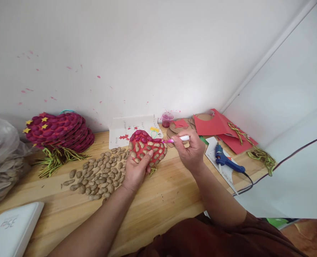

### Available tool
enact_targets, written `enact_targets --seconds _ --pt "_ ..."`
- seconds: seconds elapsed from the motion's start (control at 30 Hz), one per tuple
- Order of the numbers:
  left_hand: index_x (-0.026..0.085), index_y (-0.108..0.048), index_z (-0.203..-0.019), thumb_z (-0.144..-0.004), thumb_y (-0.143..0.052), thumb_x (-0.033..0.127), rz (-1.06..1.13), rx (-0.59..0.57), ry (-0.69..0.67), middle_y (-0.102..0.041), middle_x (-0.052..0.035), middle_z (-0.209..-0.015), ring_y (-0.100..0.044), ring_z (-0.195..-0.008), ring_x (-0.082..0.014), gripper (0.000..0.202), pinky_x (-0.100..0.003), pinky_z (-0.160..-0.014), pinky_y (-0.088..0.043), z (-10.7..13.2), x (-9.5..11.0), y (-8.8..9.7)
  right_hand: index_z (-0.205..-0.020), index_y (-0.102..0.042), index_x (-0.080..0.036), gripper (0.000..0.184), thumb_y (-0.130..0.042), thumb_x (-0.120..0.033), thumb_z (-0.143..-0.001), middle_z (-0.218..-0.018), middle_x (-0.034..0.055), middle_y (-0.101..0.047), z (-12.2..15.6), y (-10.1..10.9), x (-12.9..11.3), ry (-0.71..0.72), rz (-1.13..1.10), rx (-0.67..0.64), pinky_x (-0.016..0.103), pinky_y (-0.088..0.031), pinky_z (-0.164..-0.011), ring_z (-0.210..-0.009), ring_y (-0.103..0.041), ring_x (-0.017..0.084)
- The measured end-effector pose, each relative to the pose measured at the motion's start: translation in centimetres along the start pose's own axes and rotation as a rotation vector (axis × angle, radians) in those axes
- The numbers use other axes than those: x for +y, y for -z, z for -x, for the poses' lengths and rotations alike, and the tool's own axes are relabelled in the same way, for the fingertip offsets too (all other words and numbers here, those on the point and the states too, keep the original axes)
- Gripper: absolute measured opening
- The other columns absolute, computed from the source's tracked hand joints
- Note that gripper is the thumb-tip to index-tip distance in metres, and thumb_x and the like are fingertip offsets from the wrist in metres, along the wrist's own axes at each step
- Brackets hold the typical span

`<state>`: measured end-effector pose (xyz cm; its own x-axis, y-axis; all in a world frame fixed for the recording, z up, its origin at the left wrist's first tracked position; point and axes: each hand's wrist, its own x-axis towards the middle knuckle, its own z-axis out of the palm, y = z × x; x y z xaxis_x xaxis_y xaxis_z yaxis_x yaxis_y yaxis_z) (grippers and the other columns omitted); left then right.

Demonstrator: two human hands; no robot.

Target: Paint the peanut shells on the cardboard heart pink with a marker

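My left hand [137, 169] grips the lower edge of a red rounded card [148, 147] covered in glued peanuts, thumb on its face. The peanuts along its top are wet-looking magenta; those lower down are plain tan. Green yarn shows at its bottom edge. In my right hand [191, 150] is a slim white-handled paintbrush [183, 138], its pink-stained tip at the card's upper right, by the magenta peanuts. Loose peanuts [102, 175] lie spread on the wooden table [158, 207] to the left. A small clear cup of magenta paint [167, 119] stands behind the card.
At left are a stack of finished-looking magenta peanut pieces [59, 130] with yarn fringes, a plastic bag of peanuts [3, 171] and a white device [13, 228]. Red card sheets [214, 125], a blue glue gun [228, 160] with its cord, and yarn [264, 157] lie right.
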<state>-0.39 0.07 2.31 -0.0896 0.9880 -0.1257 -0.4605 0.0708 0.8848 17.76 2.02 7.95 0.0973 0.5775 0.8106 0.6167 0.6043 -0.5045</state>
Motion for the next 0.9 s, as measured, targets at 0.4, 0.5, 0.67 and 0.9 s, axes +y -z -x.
enact_targets --seconds 0.4,0.5,0.67,0.9 --pt "0.019 -0.067 -0.081 -0.073 -0.090 0.045 -0.023 -0.016 -0.001 -0.064 0.0021 -0.056 -0.046 -0.032 -0.0076 0.035 -0.018 -0.031 -0.036 -0.26 -0.77 0.36 -0.094 -0.071 -0.024 0.007 -0.066 -0.029 -0.097 -0.087 0.0030 -0.078 0.20 -0.38 -0.19 0.065 -0.043 -0.144 0.033 -0.054 -0.076 -0.076 -0.069 0.017" --pt "0.019 -0.069 -0.085 -0.073 -0.091 0.043 -0.002 0.010 0.007 -0.066 0.0012 -0.058 -0.047 -0.032 -0.0077 0.034 -0.018 -0.031 -0.036 -0.22 -0.60 0.22 -0.092 -0.070 -0.024 0.009 -0.065 -0.030 -0.097 -0.084 0.0031 -0.077 0.13 -0.38 -0.15 0.070 -0.033 -0.187 0.033 -0.054 -0.075 -0.075 -0.068 0.018" --pt "0.019 -0.066 -0.079 -0.070 -0.092 0.043 0.015 0.046 -0.004 -0.064 0.0026 -0.056 -0.044 -0.031 -0.0068 0.037 -0.018 -0.030 -0.036 -0.12 -0.10 -0.27 -0.093 -0.068 -0.024 0.006 -0.064 -0.026 -0.096 -0.083 0.0035 -0.076 0.16 -0.26 0.19 0.141 0.035 -0.178 0.035 -0.052 -0.075 -0.075 -0.067 0.019" --pt "0.019 -0.064 -0.077 -0.068 -0.093 0.048 -0.021 0.038 0.012 -0.062 0.0034 -0.053 -0.045 -0.031 -0.0073 0.041 -0.017 -0.030 -0.036 -0.05 0.22 -0.35 -0.094 -0.069 -0.024 0.004 -0.066 -0.023 -0.096 -0.084 0.0021 -0.076 0.18 -0.40 0.19 0.149 -0.016 -0.195 0.032 -0.051 -0.074 -0.076 -0.067 0.017"
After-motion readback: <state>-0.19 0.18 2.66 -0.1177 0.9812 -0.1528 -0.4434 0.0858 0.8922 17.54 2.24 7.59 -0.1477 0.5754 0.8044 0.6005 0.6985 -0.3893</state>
